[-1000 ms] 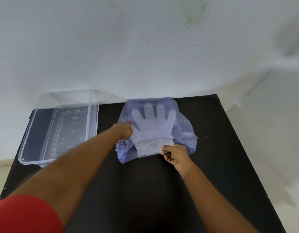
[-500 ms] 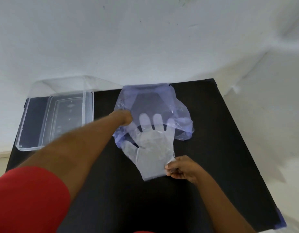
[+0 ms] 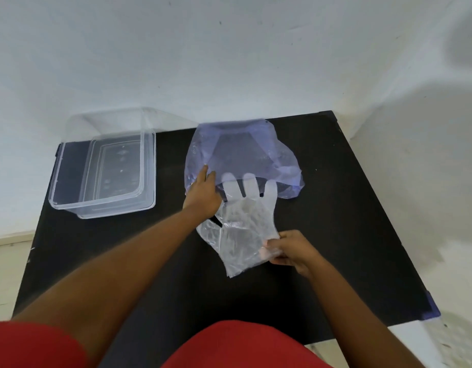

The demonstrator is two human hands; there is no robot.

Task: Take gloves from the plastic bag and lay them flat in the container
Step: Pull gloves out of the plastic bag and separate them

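Left hand (image 3: 203, 193) pins the plastic bag (image 3: 243, 152) edge to the bench (image 3: 336, 208). Right hand (image 3: 290, 252) pinches the glove (image 3: 243, 224) cuff; glove mostly out, fingertips under the bag mouth. Container (image 3: 70, 181) far left, apart.

I observe a black table (image 3: 336, 235) set against a white wall (image 3: 229, 62) marked with small dark specks. A pale floor (image 3: 6, 274) shows at near left. Soft shadows fall on the right wall surface.
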